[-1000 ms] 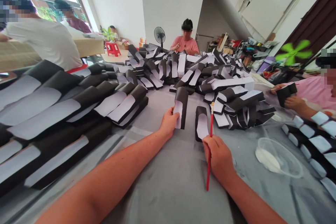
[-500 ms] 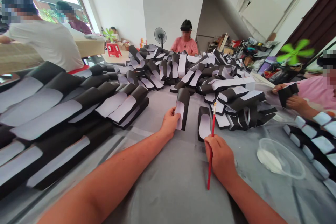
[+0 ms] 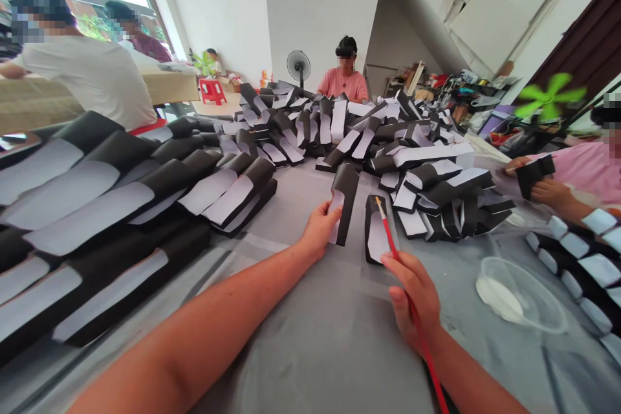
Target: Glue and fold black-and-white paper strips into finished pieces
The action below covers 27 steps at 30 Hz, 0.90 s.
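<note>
My left hand [image 3: 317, 231] is closed on a folded black-and-white paper piece [image 3: 347, 204], thumb on its white side, and holds it tilted above the table. My right hand [image 3: 418, 294] grips a red paintbrush [image 3: 391, 233], its bristles pointing away from me and its handle running back under the palm. Beneath the brush tip lies another folded paper piece [image 3: 374, 239], black at its far end with a white face upward. Whether the bristles touch it I cannot tell. The right fingertips are close to its near end.
Rows of folded paper pieces [image 3: 101, 187] fill the table's left, and a heap [image 3: 334, 123] spreads across the back. At right stands a clear plastic tub [image 3: 533, 310] with white paste. Beside it, a co-worker's hands [image 3: 550, 191] hold a black piece. Another person [image 3: 342, 83] sits opposite.
My right hand has turned and loosened, swinging the brush from nearly upright to slanting left over the lying piece. The piece in my left hand has shifted slightly right and tilted more.
</note>
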Each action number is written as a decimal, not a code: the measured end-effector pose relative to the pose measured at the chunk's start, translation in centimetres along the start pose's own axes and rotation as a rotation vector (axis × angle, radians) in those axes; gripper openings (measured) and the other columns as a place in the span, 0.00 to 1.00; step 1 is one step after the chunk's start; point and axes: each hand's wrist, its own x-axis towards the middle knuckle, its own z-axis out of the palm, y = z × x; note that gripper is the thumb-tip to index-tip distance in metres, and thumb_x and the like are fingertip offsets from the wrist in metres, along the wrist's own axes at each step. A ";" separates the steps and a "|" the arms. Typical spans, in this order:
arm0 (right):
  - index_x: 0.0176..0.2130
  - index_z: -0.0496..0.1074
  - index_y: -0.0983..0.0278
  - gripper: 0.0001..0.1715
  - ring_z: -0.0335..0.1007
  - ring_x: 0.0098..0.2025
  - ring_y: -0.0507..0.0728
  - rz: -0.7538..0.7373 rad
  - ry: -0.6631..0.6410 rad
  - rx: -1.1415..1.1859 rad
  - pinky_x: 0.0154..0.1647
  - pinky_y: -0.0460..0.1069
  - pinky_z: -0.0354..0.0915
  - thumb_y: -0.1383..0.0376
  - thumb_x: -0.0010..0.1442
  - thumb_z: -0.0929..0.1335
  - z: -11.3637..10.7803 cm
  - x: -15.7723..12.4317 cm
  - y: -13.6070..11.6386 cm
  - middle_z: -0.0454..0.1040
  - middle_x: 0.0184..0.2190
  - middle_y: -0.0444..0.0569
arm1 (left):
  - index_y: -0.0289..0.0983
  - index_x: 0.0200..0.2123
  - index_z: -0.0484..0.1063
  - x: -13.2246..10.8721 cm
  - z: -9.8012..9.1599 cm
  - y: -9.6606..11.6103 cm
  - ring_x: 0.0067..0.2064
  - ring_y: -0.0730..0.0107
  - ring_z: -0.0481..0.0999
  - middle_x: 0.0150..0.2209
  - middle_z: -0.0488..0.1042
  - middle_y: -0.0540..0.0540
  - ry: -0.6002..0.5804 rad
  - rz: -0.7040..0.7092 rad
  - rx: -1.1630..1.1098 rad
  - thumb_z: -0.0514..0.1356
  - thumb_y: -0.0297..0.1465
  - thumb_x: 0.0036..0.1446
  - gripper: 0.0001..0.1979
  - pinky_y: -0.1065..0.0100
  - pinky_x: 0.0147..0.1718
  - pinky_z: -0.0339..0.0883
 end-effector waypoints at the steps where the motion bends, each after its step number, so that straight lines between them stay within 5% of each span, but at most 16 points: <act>1: 0.57 0.65 0.61 0.23 0.69 0.48 0.59 0.028 0.010 0.024 0.44 0.54 0.68 0.60 0.67 0.57 0.0 -0.1 -0.1 0.71 0.46 0.55 | 0.36 0.33 0.71 -0.1 0.1 0.0 0.24 0.75 0.70 0.25 0.73 0.51 -0.008 -0.006 0.003 0.69 0.41 0.39 0.20 0.74 0.23 0.60; 5: 0.53 0.69 0.58 0.23 0.69 0.48 0.60 0.281 0.089 0.222 0.44 0.56 0.66 0.55 0.66 0.56 0.0 0.1 -0.7 0.72 0.46 0.53 | 0.36 0.32 0.71 -0.4 0.3 0.2 0.23 0.76 0.69 0.25 0.73 0.52 -0.010 -0.048 0.012 0.69 0.42 0.39 0.20 0.75 0.22 0.60; 8: 0.45 0.75 0.59 0.24 0.71 0.40 0.58 0.603 0.286 0.502 0.37 0.53 0.67 0.51 0.65 0.57 0.0 1.0 -0.9 0.76 0.41 0.52 | 0.36 0.32 0.70 -0.7 0.6 0.5 0.24 0.76 0.69 0.25 0.74 0.51 -0.012 -0.096 0.023 0.69 0.41 0.40 0.19 0.74 0.23 0.59; 13: 0.32 0.76 0.61 0.21 0.73 0.32 0.55 1.005 0.462 0.846 0.30 0.50 0.66 0.47 0.52 0.68 -0.8 3.0 -0.1 0.77 0.29 0.49 | 0.36 0.31 0.71 -1.1 1.0 0.8 0.23 0.75 0.69 0.23 0.73 0.52 -0.044 -0.168 0.007 0.69 0.38 0.40 0.17 0.74 0.23 0.59; 27: 0.27 0.70 0.60 0.07 0.71 0.28 0.52 1.132 0.384 0.941 0.26 0.47 0.64 0.63 0.45 0.71 -1.6 3.2 0.9 0.75 0.27 0.42 | 0.36 0.29 0.69 -1.6 1.4 0.8 0.20 0.78 0.68 0.21 0.72 0.54 -0.093 -0.213 -0.001 0.69 0.36 0.43 0.14 0.75 0.20 0.58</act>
